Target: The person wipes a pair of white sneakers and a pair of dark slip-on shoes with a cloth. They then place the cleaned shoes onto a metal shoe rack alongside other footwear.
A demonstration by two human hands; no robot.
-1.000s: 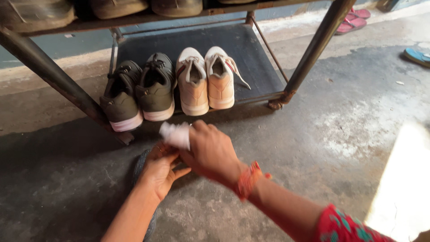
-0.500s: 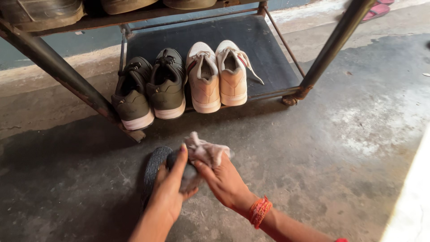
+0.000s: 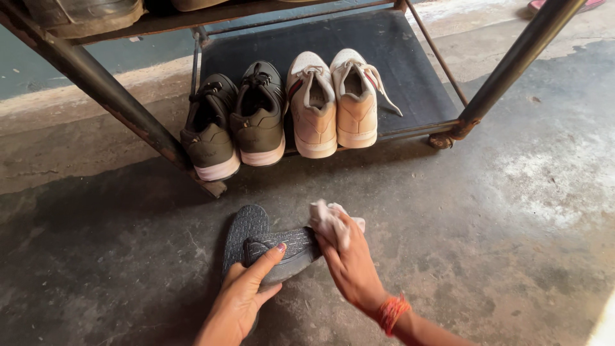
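Observation:
My left hand [image 3: 246, 296] grips a dark grey slipper [image 3: 285, 250] by its side and holds it tilted over a second grey slipper [image 3: 246, 225] that lies flat on the concrete floor. My right hand [image 3: 349, 264] is closed on a crumpled pale cloth [image 3: 330, 221] and presses it against the toe end of the held slipper. An orange thread band sits on my right wrist.
A rusty metal shoe rack [image 3: 493, 80] stands just beyond. Its bottom shelf carries a pair of olive sneakers [image 3: 234, 125] and a pair of beige sneakers [image 3: 333, 102]. More shoes sit on the shelf above. A slanted rack leg [image 3: 109, 96] crosses at left.
The held slipper has been turned and lowered so its patterned side shows. My right hand with the cloth has slid from the top of the slipper to its right end. The view has shifted left.

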